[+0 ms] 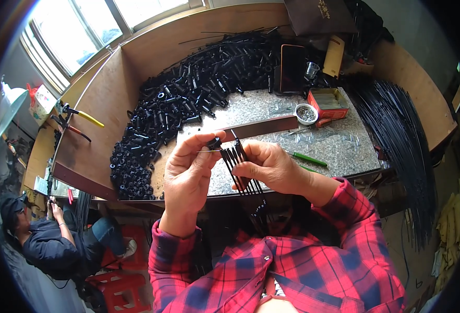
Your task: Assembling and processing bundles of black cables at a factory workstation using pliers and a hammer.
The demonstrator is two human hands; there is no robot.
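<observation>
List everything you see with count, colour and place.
Tabletop: one, speckled grey, centre
Thin rods: several, black, centre
Small part: one, black, centre
Loose parts: many, black, left and back
Phone: one, black-screened, back
Box: one, red, right
Cup: one, white, beside box
Pen: at least one, green, right
Pliers: apparently two, yellow-handled, red-handled, left
Long rods: many, black, right
Window: one, pale, upper left
Stools: at least two, red, left
Co-worker: one, dark-clothed, left
Left hand: one, bare, holding small part
Right hand: one, bare, gripping thin rods

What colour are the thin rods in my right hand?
Black; the rods show in the head view.
</observation>
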